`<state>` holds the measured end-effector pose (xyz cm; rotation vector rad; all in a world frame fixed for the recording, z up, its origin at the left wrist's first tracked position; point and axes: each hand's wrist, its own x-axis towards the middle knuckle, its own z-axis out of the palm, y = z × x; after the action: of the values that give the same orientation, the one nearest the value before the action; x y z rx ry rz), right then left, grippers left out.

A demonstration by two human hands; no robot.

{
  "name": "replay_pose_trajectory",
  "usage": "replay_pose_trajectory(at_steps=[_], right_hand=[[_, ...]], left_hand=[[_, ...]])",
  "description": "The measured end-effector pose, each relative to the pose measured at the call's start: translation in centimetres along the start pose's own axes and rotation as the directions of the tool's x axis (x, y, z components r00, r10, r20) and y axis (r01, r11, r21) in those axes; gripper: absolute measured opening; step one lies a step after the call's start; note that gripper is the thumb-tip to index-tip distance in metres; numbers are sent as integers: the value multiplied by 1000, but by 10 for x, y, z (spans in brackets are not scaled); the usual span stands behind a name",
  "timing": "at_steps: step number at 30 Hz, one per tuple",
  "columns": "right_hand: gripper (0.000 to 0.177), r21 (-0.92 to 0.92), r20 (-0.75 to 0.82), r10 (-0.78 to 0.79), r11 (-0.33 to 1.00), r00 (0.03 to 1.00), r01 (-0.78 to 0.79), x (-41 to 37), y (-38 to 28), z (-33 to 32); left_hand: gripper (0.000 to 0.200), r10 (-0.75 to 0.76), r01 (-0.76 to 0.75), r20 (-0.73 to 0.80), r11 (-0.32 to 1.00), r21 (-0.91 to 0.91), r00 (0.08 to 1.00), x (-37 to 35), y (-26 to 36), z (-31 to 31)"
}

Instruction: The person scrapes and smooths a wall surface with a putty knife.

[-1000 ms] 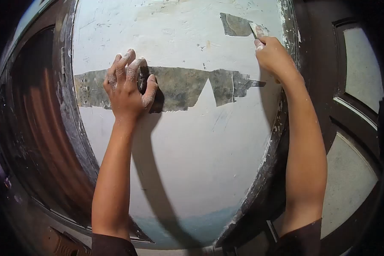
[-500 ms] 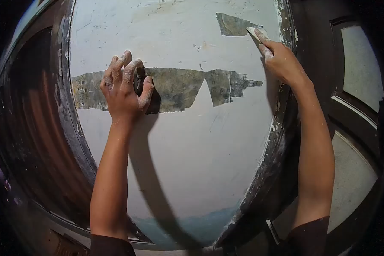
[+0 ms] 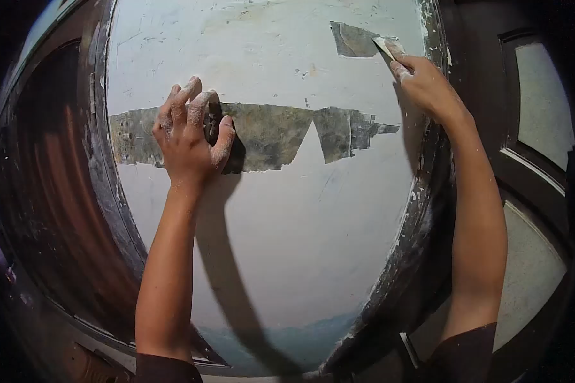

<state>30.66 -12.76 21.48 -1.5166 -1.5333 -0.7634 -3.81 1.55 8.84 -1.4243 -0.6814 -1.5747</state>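
Observation:
Fingers bent and spread, my left hand (image 3: 193, 131) rests against the pale wall panel (image 3: 287, 223), over the left part of a long bare grey strip (image 3: 268, 134). Whitish dust coats its fingers. My right hand (image 3: 425, 83) grips a thin flat scraper (image 3: 384, 48) near the panel's upper right. The scraper's edge touches the right end of a smaller bare grey patch (image 3: 351, 39). Most of its handle is hidden in the fingers.
Dark frame strips with flaking paint run along the panel's left (image 3: 102, 147) and right (image 3: 402, 236) sides. A dark door with light panes (image 3: 543, 102) stands at the right. Reddish-brown folds (image 3: 57, 166) show at the left.
The view has shifted slightly, so the wall and both hands appear a little further right. The scraper remains in my right hand at the smaller patch's right end.

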Motion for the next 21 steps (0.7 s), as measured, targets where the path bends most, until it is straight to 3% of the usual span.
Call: replay_pose_trajectory(at_steps=[6,8,10,16,18,21], right_hand=[[46,-61,-74,-17,998,997,12,-5,1,13],[42,28,-49,130,991,990,-129,-1,-10,16],[42,-2,-55,181,983,982,-182,6,-17,22],[42,7,-43,160,987,986,-160,4,-16,21],[42,8,-113,133,991,985,-133,4,-17,21],[44,23,-37,155,988,987,-154,10,-15,18]], left_hand=[[48,-30,30,6,999,12,1000,-2,4,-1],[47,-31,31,-6,1000,3,1000,0,5,1],[47,-20,20,-13,1000,3,1000,-1,4,1],[48,-32,32,10,999,7,999,-1,4,-2],[48,-49,49,10,999,16,999,-1,5,-1],[48,-25,26,-11,1000,8,1000,-1,4,-1]])
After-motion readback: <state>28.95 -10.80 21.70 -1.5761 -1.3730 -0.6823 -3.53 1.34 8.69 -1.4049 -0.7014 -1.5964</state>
